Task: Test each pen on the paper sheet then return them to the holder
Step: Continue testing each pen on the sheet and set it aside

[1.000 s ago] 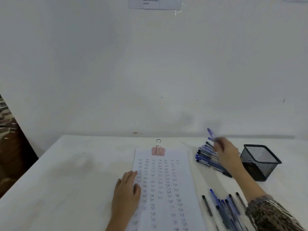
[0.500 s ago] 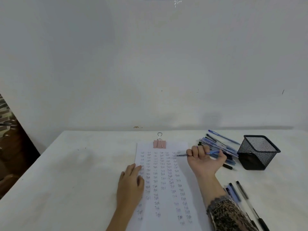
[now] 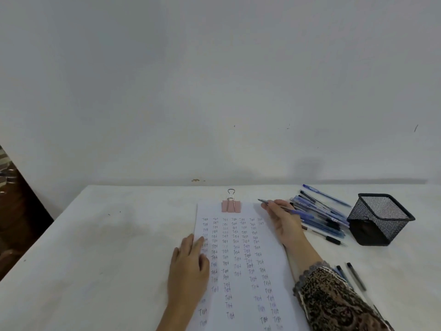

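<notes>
A: Pinching a blue pen (image 3: 296, 211), the right hand (image 3: 285, 225) is holding its tip near the paper sheet (image 3: 241, 259), top right corner.
B: The left hand (image 3: 188, 266) is lying flat, pressing it. Testing is probably coming next, calling for tip contact, then the mesh holder (image 3: 379, 218)

I see bare table (image 3: 107, 247) at frame left; right of the paper (image 3: 241, 259), the pen pile (image 3: 319, 216) and mesh holder (image 3: 379, 218) crowd passage.

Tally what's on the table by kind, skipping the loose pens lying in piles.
White paper sheet with handwritten words: 1
Pink metal binder clip: 1
Black wire-mesh pen holder: 1
Blue pen gripped by the right hand: 1
Total: 4
</notes>
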